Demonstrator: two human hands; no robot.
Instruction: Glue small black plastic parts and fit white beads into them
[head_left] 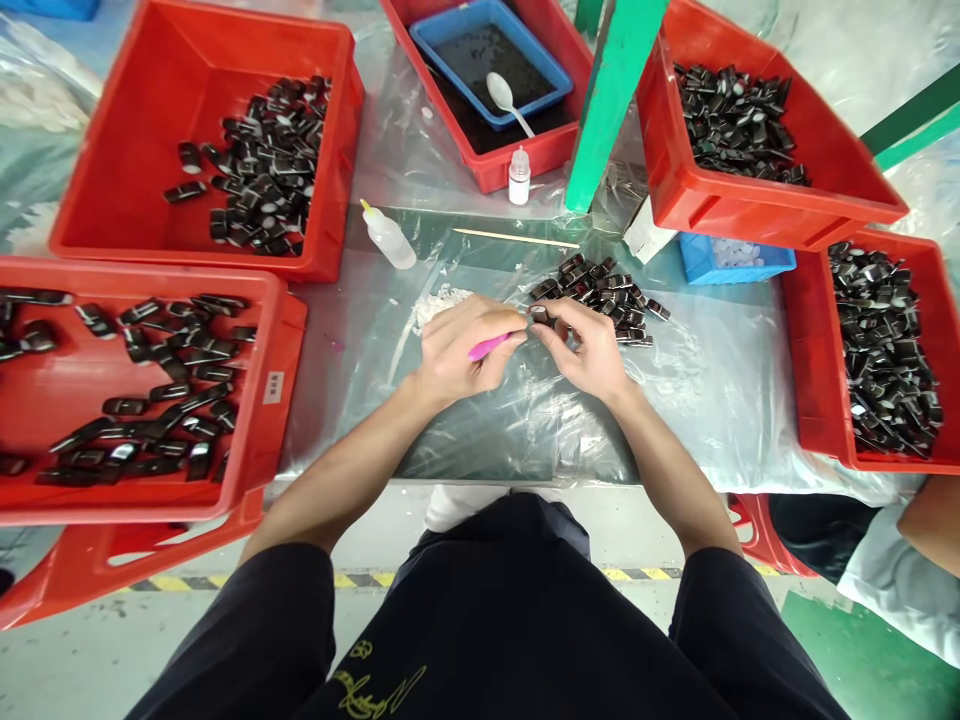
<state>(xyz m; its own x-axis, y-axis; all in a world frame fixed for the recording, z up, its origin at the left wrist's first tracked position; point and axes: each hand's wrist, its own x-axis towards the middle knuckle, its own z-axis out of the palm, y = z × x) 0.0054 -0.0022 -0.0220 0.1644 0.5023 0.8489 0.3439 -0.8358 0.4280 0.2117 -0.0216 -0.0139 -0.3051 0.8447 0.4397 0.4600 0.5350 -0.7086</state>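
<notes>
Closed around a pink tool (488, 346), my left hand (466, 350) is at the middle of the table. My right hand (581, 345) pinches a small dark part (539, 316) between thumb and fingers, right beside the left fingertips. The tool's tip is hidden by the fingers. Just behind my right hand lies a pile of shiny black parts (615, 296). White scraps (442, 303) lie behind my left hand.
Red bins (319, 262) with black parts stand left and right. A squeeze bottle (389, 238), a thin stick (517, 238), a small bottle (519, 176), a green post (611, 110) and a blue box (701, 262) are behind my hands. Another person's arm (930, 525) shows at the right.
</notes>
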